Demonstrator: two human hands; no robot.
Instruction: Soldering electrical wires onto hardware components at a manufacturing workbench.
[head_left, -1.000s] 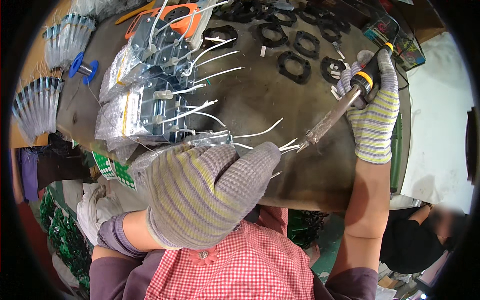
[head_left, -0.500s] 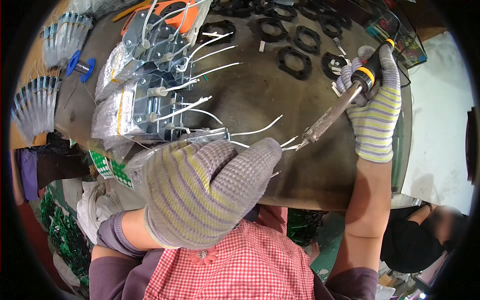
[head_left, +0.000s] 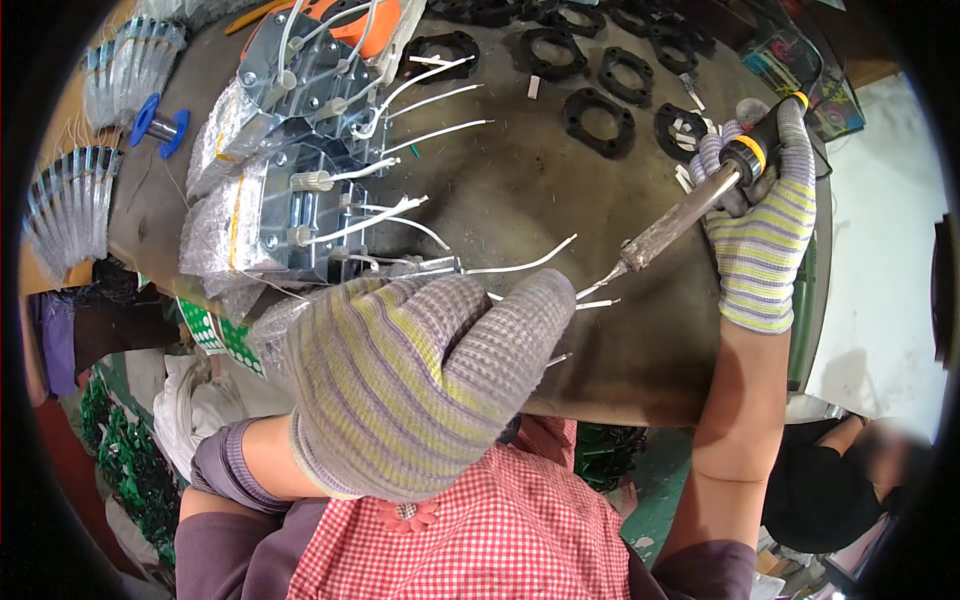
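Note:
Gloved in striped knit, my right hand (head_left: pixel 768 245) is wrapped round the black and yellow handle of a soldering iron (head_left: pixel 685 218). The iron slants down to the left, its thin tip at the end of a white wire by my left fingertips. My left hand (head_left: pixel 400 385), in a matching glove, is closed with thumb and fingers pinching white wires (head_left: pixel 598 304). Their ends stick out past the thumb, while most of their length is hidden by the glove. Just beyond that hand stand metal housings (head_left: pixel 300 215) with white wires, partly covered in bubble wrap.
Several black ring-shaped plates (head_left: pixel 598 122) lie across the far side of the table (head_left: pixel 500 190). A blue spool of wire (head_left: pixel 160 126) and bundles of wrapped parts (head_left: pixel 75 205) are at the left. An orange tool (head_left: pixel 375 35) lies behind the housings. Another person (head_left: pixel 830 480) is at lower right.
The soldering iron and my right hand have shifted slightly right; the tip now sits a little higher at the wire ends. My left hand keeps its pinch, moved marginally right.

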